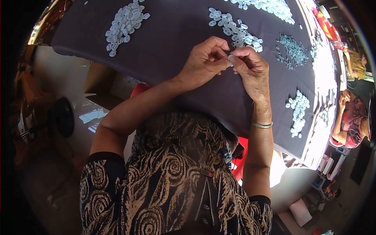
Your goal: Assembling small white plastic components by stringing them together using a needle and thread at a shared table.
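Observation:
Over the dark cloth my two hands meet at their fingertips. Between them shows a small white plastic piece [230, 60], partly covered by the fingers. My right hand [252, 70] pinches it with thumb and forefinger. From the other side my left hand [205, 60] closes its thumb and fingers on it. Just beyond the hands lies a loose pile of white oval plastic pieces with holes [235, 30]. Farther left is another pile of similar white pieces [124, 25]. To the right are a heap of small metallic nails or screws [294, 52] and a pile of small whitish pieces [299, 111].
The table [156, 58] has a dark cloth over it, with more white pieces [270, 7] at its far edge. Below its left side stands a cardboard box [100, 80]. A red seat [239, 160] shows under me. Another person [351, 117] sits at the right.

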`<state>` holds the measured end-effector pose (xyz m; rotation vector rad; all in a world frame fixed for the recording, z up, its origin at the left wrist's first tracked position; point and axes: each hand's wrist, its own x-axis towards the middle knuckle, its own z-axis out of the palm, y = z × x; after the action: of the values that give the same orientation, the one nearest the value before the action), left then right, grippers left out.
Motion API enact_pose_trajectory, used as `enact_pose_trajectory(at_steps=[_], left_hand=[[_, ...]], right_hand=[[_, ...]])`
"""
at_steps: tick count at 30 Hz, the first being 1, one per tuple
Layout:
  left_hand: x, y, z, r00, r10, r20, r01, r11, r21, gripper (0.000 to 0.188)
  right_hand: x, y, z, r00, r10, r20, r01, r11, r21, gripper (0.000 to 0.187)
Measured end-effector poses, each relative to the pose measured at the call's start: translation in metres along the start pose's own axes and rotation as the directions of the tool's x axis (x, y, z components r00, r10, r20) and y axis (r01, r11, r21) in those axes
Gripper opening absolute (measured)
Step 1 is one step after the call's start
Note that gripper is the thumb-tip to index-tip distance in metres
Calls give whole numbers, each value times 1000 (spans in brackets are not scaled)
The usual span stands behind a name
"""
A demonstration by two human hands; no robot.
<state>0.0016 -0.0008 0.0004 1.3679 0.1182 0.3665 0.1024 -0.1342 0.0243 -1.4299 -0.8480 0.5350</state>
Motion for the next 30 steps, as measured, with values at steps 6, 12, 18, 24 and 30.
enact_pose_trajectory(at_steps=[6, 12, 18, 24, 30], left_hand=[[-2, -4, 1, 999, 12, -33, -13, 999, -45, 31], [-2, -1, -1, 998, -7, -56, 0, 993, -117, 32], [1, 7, -5, 998, -31, -56, 24, 992, -121, 25], [2, 9, -7, 999, 25, 45, -17, 986, -165, 20], [1, 15, -4, 999, 47, 11, -45, 987, -155, 19]], right_hand=[[-1, 4, -3, 1000, -2, -20, 1, 999, -51, 7], [-1, 1, 5, 999, 13, -52, -16, 998, -58, 6], [-2, -6, 11, 995, -102, -3, 102, 990, 97, 19], [-3, -4, 0, 992, -120, 30, 124, 965, -230, 27], [-5, 0, -2, 984, -176, 5, 171, 951, -259, 29]])
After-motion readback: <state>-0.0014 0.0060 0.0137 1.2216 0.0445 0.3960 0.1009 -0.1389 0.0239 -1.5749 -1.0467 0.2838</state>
